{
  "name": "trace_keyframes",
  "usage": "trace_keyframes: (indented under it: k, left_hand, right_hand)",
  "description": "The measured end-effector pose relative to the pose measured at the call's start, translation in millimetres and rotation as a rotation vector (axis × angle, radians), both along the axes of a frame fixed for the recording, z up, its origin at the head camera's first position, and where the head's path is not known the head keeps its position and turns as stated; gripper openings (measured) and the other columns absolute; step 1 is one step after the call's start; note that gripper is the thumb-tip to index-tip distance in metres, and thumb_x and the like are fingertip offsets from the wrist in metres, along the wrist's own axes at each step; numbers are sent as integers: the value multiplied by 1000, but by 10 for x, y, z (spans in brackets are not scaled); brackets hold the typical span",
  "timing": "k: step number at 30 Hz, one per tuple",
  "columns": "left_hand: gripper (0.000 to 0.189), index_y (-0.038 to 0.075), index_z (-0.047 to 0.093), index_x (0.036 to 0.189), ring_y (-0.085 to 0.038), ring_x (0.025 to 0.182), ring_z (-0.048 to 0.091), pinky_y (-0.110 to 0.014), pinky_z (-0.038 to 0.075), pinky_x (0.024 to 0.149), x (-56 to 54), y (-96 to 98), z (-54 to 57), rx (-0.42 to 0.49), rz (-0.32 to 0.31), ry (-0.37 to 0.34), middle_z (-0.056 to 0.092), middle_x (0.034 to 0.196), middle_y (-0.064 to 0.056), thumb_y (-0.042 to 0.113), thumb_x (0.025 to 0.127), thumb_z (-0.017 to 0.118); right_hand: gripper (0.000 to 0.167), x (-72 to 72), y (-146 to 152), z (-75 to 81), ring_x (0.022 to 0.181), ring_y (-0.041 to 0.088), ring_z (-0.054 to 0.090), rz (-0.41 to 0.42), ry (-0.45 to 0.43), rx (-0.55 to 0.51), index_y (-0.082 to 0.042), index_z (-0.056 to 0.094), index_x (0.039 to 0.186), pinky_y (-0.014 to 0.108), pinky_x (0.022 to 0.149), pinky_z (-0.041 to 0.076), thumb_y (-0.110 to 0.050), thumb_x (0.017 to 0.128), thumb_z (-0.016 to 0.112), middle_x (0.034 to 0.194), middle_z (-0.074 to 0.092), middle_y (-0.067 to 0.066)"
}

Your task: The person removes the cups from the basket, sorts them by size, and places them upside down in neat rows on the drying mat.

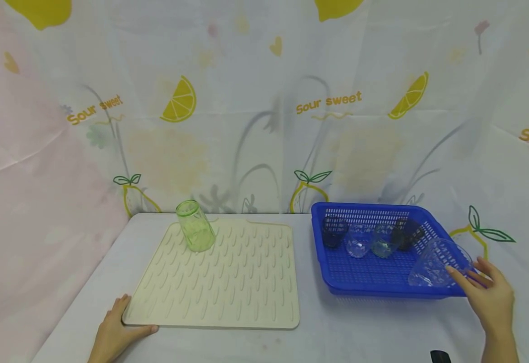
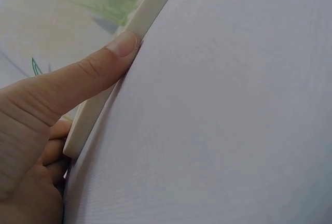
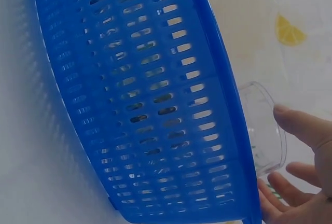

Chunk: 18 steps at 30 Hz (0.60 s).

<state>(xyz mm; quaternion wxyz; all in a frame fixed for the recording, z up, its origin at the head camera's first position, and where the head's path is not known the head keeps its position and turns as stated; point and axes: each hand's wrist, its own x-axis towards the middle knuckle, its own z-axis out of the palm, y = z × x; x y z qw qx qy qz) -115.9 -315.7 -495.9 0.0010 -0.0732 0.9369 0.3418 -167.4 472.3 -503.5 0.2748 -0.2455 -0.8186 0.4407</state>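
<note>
At the near left corner of a cream drying mat (image 1: 219, 287), my left hand (image 1: 116, 330) holds the corner, thumb along the front edge and fingers at the left side. The thumb (image 2: 123, 45) presses the mat's edge in the left wrist view. A green ribbed glass (image 1: 196, 227) stands on the mat's far left part. My right hand (image 1: 491, 295) is at the rim of a clear glass (image 1: 437, 264), thumb on one side and fingers on the other. This glass leans in the near right corner of a blue basket (image 1: 359, 290); the basket wall hides much of it in the right wrist view.
Farther back in the basket are several glasses: a dark one (image 1: 334, 233) at the left, a clear one (image 1: 358, 242), a pale greenish one (image 1: 382, 243) and dark glassware (image 1: 406, 234). A small black object (image 1: 440, 356) shows at the front edge. A lemon-print curtain (image 1: 246, 101) hangs behind.
</note>
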Motion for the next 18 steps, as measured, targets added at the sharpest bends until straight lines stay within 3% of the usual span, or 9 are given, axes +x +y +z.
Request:
trace_keyframes:
  k: [2, 4, 5, 6, 8, 9, 11, 14, 18]
  left_hand:
    - [114, -21, 17, 139, -57, 133, 7, -66, 7, 110, 2, 2, -1, -8, 3, -4, 12, 142, -43, 36, 66, 84]
    - [114, -20, 16, 139, -57, 133, 8, -67, 9, 109, 4, 6, 0, -14, 8, -11, 12, 143, -42, 37, 66, 84]
    - [115, -20, 16, 139, -58, 133, 8, -68, 9, 108, 5, 9, 3, -17, 11, -18, 11, 143, -42, 38, 67, 83]
    - [115, -20, 15, 140, -58, 133, 8, -69, 10, 108, 7, 10, 5, -18, 13, -24, 11, 144, -42, 38, 67, 83]
    - [115, -19, 14, 140, -59, 132, 7, -69, 10, 107, 8, 10, 11, -15, 16, -32, 10, 144, -41, 38, 67, 83]
    - [116, -19, 14, 140, -59, 132, 7, -69, 10, 107, 9, 9, 14, -15, 16, -35, 10, 144, -41, 38, 67, 83]
    - [116, -19, 13, 140, -59, 132, 7, -70, 10, 107, 8, 6, 16, -15, 17, -36, 9, 144, -42, 39, 68, 83]
    - [116, -20, 13, 140, -59, 132, 7, -70, 11, 106, 7, 2, 14, -21, 18, -34, 10, 143, -43, 39, 67, 83]
    - [116, -19, 13, 140, -59, 132, 8, -70, 11, 106, 2, 8, 9, -18, 16, -35, 10, 143, -43, 39, 67, 83]
  right_hand:
    - [87, -4, -22, 54, 91, -15, 50, 32, -41, -3, -18, 32, 147, 4, 70, 50, -32, 76, 80, 147, 39, 13]
    - [91, 7, -53, 114, 94, -15, 48, 62, -90, 26, -14, 26, 149, 4, 67, 50, -36, 78, 77, 149, 34, 16]
    - [93, 29, -103, 192, 104, -7, 51, 91, -115, 19, -12, 22, 150, 11, 76, 53, -37, 79, 76, 151, 29, 18]
    - [94, 43, -141, 256, 109, -3, 51, 106, -156, 33, -9, 18, 151, 12, 75, 54, -40, 80, 74, 152, 25, 20]
    - [97, 87, -277, 448, 124, 21, 49, 142, -220, 34, -4, 14, 150, 27, 81, 57, -43, 82, 71, 152, 21, 25]
    - [98, 96, -331, 509, 119, 19, 52, 141, -256, 77, -1, 14, 149, 24, 73, 58, -46, 82, 69, 150, 24, 26]
    - [100, 139, -504, 732, 127, 43, 42, 183, -301, 77, 5, 10, 148, 46, 87, 54, -46, 84, 68, 148, 24, 32]
    - [102, 174, -712, 978, 123, 54, 37, 230, -339, 107, 13, 7, 144, 63, 94, 42, -45, 85, 66, 140, 29, 40]
    - [107, 182, -871, 1141, 121, 58, 34, 248, -376, 131, 18, 2, 141, 67, 96, 36, -46, 85, 66, 136, 28, 44]
